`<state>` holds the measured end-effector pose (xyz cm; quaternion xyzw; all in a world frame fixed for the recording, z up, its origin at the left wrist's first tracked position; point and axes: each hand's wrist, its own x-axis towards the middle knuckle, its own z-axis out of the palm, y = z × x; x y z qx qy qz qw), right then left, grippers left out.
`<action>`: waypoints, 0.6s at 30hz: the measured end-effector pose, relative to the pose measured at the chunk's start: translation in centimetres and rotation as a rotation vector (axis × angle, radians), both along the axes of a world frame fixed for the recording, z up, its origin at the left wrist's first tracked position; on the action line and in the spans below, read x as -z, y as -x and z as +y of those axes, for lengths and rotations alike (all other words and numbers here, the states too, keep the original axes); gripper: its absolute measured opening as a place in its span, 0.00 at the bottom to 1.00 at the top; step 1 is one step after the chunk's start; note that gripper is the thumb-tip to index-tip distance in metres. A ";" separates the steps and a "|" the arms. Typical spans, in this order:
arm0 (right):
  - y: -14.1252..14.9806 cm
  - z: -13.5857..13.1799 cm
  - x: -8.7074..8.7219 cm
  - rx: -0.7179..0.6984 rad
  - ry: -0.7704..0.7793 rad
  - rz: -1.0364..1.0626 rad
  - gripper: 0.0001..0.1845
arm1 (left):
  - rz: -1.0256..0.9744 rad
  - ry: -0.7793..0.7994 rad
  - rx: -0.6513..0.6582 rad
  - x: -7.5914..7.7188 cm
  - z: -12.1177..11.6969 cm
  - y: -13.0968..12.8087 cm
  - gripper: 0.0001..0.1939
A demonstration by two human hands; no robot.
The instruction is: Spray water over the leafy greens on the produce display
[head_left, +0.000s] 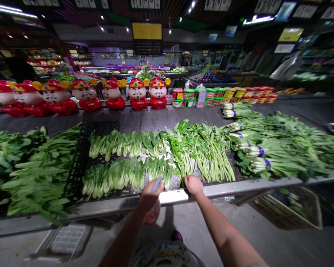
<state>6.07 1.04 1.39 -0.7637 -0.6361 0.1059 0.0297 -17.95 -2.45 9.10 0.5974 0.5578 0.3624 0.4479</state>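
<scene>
My left hand [150, 194] is closed around a slim grey object [156, 184] at the shelf's front edge, just below small bok choy [137, 174] laid in two rows. A reddish rounded thing [152, 214] shows beneath that hand; its kind is unclear. To the right, my right hand [194, 184] has its fingers curled in at the lower stem ends of long-stemmed leafy greens [211, 155]. Whether those fingers grip stems is hidden. The greens lie beside the bok choy, leaves toward the back and stems toward me.
A black crate wall [77, 159] separates loose greens [41, 170] on the left. Bundles with purple bands [258, 151] lie at right. Red figurines [138, 94] and stacked tubs [188, 97] line the back. A metal rail [225, 189] runs in front; a crate [292, 211] stands below.
</scene>
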 end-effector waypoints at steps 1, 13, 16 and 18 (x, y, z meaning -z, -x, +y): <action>0.0 0.0 0.0 -0.001 0.001 0.003 0.26 | -0.021 -0.002 0.005 0.1 0.1 -0.2 0.18; -1.5 1.0 -0.2 -0.129 0.013 0.047 0.22 | -0.021 -0.037 0.057 -0.2 0.7 -2.8 0.25; -2.9 1.0 -0.6 -0.111 -0.014 0.007 0.21 | -0.014 -0.011 0.043 0.5 1.3 -3.6 0.26; -4.2 1.0 -1.0 -0.105 -0.023 -0.023 0.21 | -0.013 0.018 0.019 1.2 1.8 -4.1 0.27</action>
